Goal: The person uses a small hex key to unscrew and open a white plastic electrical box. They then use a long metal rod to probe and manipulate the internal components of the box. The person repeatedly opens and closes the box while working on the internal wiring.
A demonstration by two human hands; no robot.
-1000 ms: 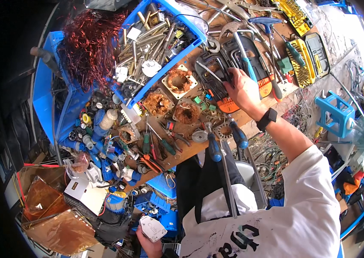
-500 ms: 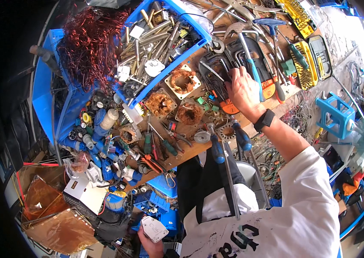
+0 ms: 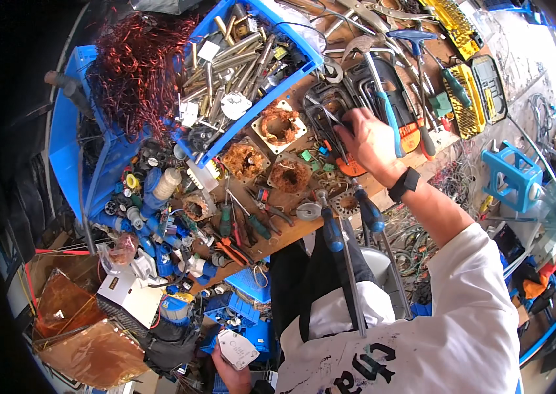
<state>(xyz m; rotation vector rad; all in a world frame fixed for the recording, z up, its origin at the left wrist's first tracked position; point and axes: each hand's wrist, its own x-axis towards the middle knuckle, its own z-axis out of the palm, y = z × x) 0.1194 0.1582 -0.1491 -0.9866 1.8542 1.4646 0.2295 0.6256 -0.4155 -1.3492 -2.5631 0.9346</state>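
My left hand (image 3: pixel 231 375), low in the picture, grips a pale grey squarish metal housing (image 3: pixel 237 349) with handwriting on its flat face. My right hand (image 3: pixel 371 141) is over the workbench with its fingers curled together at a black hex key set (image 3: pixel 320 98). Thumb and fingertips pinch what looks like a hex key (image 3: pixel 332 115), partly hidden by the hand. Beside that hand lie a blue-handled hammer (image 3: pixel 388 111) and a second open black case of hex keys (image 3: pixel 393 82) with an orange end.
Rusty-brown motor parts (image 3: pixel 279 126) sit left of my right hand. A blue crate (image 3: pixel 252 108) holds metal shafts; reddish copper wire (image 3: pixel 137 72) is heaped beside it. Two long blue-handled screwdrivers (image 3: pixel 332 233) stick out past the bench edge. Pliers (image 3: pixel 232 249) and a blue stool (image 3: pixel 513 176) are farther out.
My right hand has shifted slightly down, and its fingers have curled more tightly, uncovering more of the hex key set. The left hand keeps its hold on the metal housing.
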